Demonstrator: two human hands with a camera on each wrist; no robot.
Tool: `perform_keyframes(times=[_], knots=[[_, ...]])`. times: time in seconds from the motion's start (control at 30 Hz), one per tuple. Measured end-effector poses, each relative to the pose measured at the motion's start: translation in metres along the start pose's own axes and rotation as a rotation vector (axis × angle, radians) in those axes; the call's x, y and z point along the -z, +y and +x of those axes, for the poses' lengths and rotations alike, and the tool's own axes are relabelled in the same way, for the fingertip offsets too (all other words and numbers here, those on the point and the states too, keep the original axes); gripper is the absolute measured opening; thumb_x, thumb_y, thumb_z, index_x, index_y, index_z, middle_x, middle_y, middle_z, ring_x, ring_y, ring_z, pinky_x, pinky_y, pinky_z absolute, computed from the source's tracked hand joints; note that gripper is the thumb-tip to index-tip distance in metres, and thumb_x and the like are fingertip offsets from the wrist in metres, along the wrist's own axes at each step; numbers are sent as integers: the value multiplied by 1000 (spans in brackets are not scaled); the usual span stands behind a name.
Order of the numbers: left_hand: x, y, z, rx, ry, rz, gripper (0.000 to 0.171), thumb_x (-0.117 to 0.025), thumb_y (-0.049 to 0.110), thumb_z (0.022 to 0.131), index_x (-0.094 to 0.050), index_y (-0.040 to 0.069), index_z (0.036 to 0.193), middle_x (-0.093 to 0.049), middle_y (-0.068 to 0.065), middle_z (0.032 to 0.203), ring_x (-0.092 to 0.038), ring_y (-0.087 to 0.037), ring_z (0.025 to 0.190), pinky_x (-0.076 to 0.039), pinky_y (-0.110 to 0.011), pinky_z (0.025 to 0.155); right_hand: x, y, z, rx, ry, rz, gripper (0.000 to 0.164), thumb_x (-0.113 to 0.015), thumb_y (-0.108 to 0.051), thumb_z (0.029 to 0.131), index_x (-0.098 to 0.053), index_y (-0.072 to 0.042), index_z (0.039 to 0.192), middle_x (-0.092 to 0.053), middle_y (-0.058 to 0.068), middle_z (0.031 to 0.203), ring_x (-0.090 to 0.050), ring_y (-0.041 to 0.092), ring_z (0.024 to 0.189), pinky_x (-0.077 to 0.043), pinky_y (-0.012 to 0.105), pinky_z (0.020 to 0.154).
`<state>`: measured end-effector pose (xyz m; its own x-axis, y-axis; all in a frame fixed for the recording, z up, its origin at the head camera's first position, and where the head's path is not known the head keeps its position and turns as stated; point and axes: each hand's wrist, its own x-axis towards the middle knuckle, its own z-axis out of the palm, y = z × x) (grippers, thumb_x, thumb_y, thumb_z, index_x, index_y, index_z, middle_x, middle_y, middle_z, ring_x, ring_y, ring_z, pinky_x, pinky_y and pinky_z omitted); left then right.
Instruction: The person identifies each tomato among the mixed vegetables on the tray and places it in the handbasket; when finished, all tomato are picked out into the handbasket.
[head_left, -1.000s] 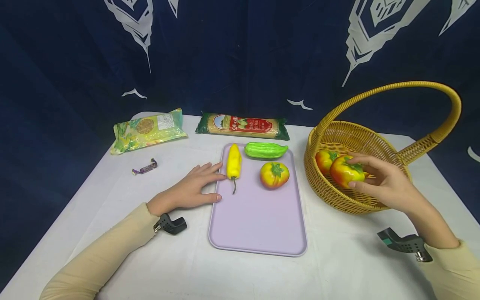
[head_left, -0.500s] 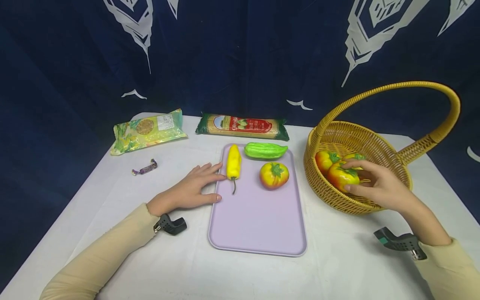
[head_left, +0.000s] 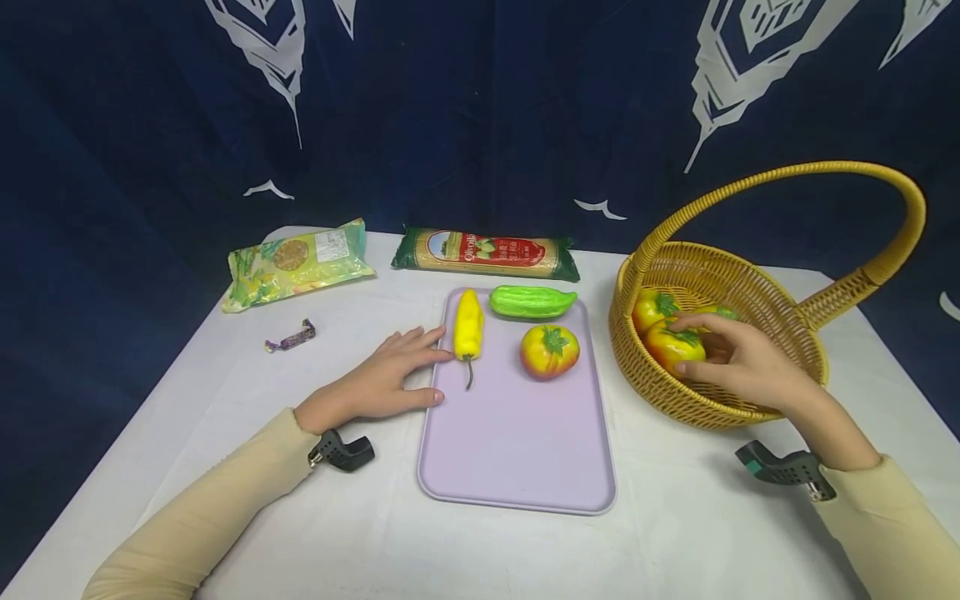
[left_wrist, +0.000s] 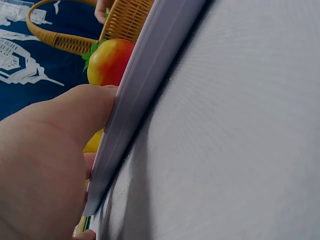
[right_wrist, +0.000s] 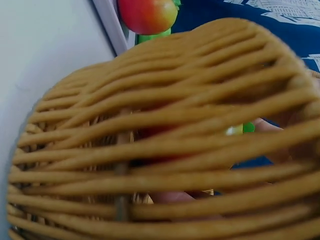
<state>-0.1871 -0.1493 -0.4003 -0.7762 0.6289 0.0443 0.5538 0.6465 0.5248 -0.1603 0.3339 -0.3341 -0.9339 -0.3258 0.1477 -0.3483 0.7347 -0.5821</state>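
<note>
My right hand [head_left: 742, 354] reaches into the wicker basket [head_left: 660, 408] and grips a red-and-yellow tomato [head_left: 672, 348] between thumb and fingers, low in the basket. A second tomato [head_left: 654, 307] lies behind it, and another yellowish one [head_left: 716, 312] shows partly past my fingers. In the right wrist view the basket weave [right_wrist: 165, 110] hides most of the grip. My left hand [head_left: 386, 375] rests with fingers extended on the left rim of the lilac tray [head_left: 517, 450]. On the tray are a yellow pepper [head_left: 468, 325], a light-green ridged vegetable [head_left: 532, 302] and a tomato [head_left: 550, 351].
Behind the tray lies a noodle packet [head_left: 486, 252]. A green-yellow bag [head_left: 300, 265] is at the back left, with a small wrapped candy [head_left: 291, 336] in front of it. The basket's tall handle [head_left: 780, 171] arches over its opening.
My right hand has moved left and slightly down inside the basket with the tomato, uncovering another tomato behind. My left hand has stayed at the tray's rim.
</note>
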Motion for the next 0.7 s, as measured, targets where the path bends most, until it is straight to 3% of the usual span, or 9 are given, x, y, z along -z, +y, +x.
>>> perform_keyframes(times=[0.07, 0.27, 0.5, 0.7], knots=[[0, 0, 0, -1, 0, 0, 58, -70, 42, 92, -58, 18, 144, -29, -10, 169, -21, -46, 156, -10, -67, 126, 0, 1, 1, 3, -5, -14, 46, -80, -6, 85, -64, -8, 127, -64, 13, 123, -54, -13, 94, -50, 9, 75], [0, 0, 0, -7, 3, 2, 58, -70, 42, 92, -59, 18, 144, -30, -10, 169, -21, -46, 156, -11, -67, 126, 2, 3, 5, 12, -19, -42, 46, -81, -7, 83, -65, -9, 126, -66, 11, 115, -54, 0, 81, -49, 18, 67], [-1, 1, 0, -7, 2, -5, 58, -70, 42, 92, -59, 18, 144, -30, -10, 169, -21, -46, 156, -10, -67, 126, 4, 8, 8, 34, -29, -13, 45, -82, -5, 82, -66, -6, 124, -67, 14, 121, -51, -17, 100, -42, 0, 84], [-1, 0, 0, -8, 4, -3, 58, -70, 42, 92, -59, 17, 144, -30, -11, 168, -21, -46, 156, -10, -67, 126, 4, 13, 10, 46, -19, 6, 43, -82, -4, 81, -68, -7, 121, -62, -10, 115, -50, -17, 103, -37, -2, 88]])
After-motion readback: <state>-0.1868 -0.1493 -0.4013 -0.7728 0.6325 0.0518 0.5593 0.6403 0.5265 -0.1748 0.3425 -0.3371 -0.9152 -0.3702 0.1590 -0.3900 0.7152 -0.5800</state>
